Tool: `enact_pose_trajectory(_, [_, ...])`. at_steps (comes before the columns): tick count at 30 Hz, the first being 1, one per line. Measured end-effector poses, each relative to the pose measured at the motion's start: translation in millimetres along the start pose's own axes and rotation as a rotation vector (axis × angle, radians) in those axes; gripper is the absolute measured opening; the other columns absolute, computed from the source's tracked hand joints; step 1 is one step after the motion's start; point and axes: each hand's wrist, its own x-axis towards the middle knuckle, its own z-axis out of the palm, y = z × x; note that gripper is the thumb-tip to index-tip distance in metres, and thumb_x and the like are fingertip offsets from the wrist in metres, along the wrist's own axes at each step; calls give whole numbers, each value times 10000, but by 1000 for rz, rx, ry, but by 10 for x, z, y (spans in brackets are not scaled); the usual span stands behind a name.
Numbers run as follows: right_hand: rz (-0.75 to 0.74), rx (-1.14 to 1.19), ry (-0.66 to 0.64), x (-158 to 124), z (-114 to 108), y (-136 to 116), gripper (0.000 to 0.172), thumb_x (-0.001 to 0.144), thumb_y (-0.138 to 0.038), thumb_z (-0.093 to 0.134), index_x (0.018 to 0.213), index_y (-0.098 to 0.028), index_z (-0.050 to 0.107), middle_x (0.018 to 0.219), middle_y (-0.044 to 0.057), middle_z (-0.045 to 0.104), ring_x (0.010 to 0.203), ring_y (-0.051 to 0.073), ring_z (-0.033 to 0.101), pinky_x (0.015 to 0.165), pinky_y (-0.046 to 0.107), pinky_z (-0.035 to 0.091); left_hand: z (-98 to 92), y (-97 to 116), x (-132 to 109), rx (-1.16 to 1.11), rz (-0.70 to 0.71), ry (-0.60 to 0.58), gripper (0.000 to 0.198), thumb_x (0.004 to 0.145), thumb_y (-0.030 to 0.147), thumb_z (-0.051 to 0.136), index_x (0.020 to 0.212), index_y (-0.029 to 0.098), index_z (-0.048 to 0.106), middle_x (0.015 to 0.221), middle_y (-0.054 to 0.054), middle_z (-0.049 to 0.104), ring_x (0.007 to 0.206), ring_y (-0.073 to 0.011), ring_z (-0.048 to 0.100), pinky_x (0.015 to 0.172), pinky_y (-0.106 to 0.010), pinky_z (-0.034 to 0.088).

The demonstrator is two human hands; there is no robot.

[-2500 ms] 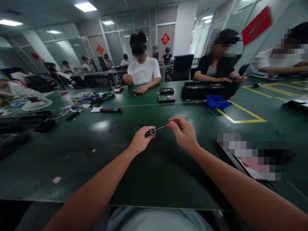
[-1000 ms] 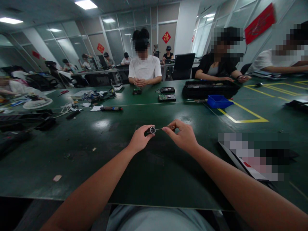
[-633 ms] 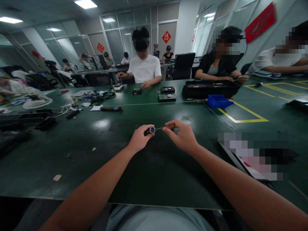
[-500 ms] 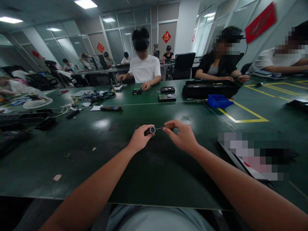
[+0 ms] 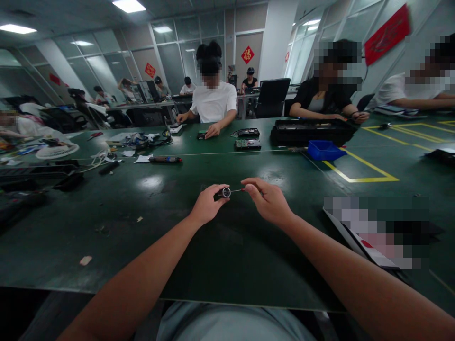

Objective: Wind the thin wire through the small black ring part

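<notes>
Between the thumb and fingers of my left hand (image 5: 206,204) is a small dark round part with a silvery ring-shaped end (image 5: 226,192), which faces me. My right hand (image 5: 272,201) is closed around a thin screwdriver (image 5: 237,191), and its handle is mostly hidden by the fingers. The screwdriver's metal shaft points left, its tip at the side of the round part. Whether the tip sits in a screw is too small to tell. Both hands are held above the green table (image 5: 227,265).
A pen-like tool (image 5: 165,159) lies beyond my left hand. Opened hard drives (image 5: 248,144), a blue bin (image 5: 325,150) and a long black housing (image 5: 311,132) are farther back. Co-workers sit opposite, one with a hand (image 5: 213,130) on a small device. A blurred-out sheet (image 5: 377,237) lies at right.
My right thumb has lifted and shifted slightly on the screwdriver handle. The round part and my left hand keep nearly the same place.
</notes>
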Motion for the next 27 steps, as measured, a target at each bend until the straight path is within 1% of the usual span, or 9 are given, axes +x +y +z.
enact_pose_trajectory(3, [18, 9, 16, 12, 15, 12, 379, 998, -408, 418, 1117, -195, 709, 839, 47, 740, 644, 167, 646, 609, 297, 461, 3, -4, 2, 7, 14, 5, 400, 838, 182, 719, 1229, 231, 655, 1224, -55, 674, 1148, -221, 608, 1054, -403, 441])
enact_pose_trajectory(6, [19, -29, 20, 17, 32, 29, 362, 981, -410, 464, 1113, -192, 721, 826, 44, 740, 631, 161, 631, 595, 287, 445, 5, -8, 3, 16, 26, 10, 399, 832, 166, 724, 1221, 223, 658, 1218, -51, 679, 1147, -215, 611, 1053, -388, 442])
enact_pose_trajectory(10, [19, -41, 16, 7, 40, 29, 338, 965, -400, 508, 1125, -183, 713, 713, 22, 698, 572, 153, 587, 567, 284, 426, 5, -5, 5, 18, 24, 7, 398, 829, 157, 727, 1216, 218, 661, 1208, -48, 683, 1137, -211, 617, 1045, -377, 452])
enact_pose_trajectory(12, [7, -35, 11, -2, 38, 22, 321, 961, -383, 517, 1129, -179, 701, 691, 16, 679, 564, 153, 576, 565, 286, 425, 5, 0, 6, 12, 17, 4, 400, 829, 156, 727, 1219, 217, 661, 1209, -47, 682, 1137, -210, 617, 1043, -375, 456])
enact_pose_trajectory(17, [-37, -38, 9, -10, 31, 17, 266, 951, -328, 521, 1116, -185, 672, 736, 28, 682, 627, 170, 607, 605, 302, 451, 4, 2, 6, 12, 12, 3, 403, 832, 157, 726, 1225, 216, 658, 1215, -46, 678, 1139, -206, 615, 1045, -376, 455])
enact_pose_trajectory(20, [-70, -36, 14, -7, 25, 18, 230, 938, -286, 525, 1101, -193, 658, 802, 40, 694, 706, 182, 637, 656, 312, 472, 3, -1, 1, 14, 6, 4, 405, 834, 166, 726, 1230, 219, 656, 1218, -48, 676, 1140, -208, 613, 1046, -383, 455])
enact_pose_trajectory(22, [-82, -44, 8, -6, 20, 13, 212, 938, -285, 523, 1082, -201, 655, 821, 41, 695, 728, 187, 641, 670, 317, 475, 3, -2, -3, 10, 7, 1, 405, 833, 168, 727, 1229, 217, 657, 1219, -51, 677, 1143, -209, 612, 1052, -385, 452])
enact_pose_trajectory(25, [-80, -39, -13, -7, 14, 1, 235, 974, -324, 472, 1037, -202, 662, 829, 48, 697, 732, 189, 641, 668, 323, 471, 5, -1, -4, 9, 11, -5, 407, 835, 165, 724, 1233, 220, 657, 1221, -47, 677, 1146, -205, 610, 1054, -379, 451])
enact_pose_trajectory(27, [-67, -12, -5, -10, 21, 1, 262, 992, -328, 437, 1050, -199, 657, 858, 55, 706, 748, 190, 650, 684, 329, 475, 5, 3, -3, 9, 14, -4, 408, 836, 163, 723, 1234, 224, 657, 1223, -42, 676, 1146, -202, 610, 1055, -377, 450])
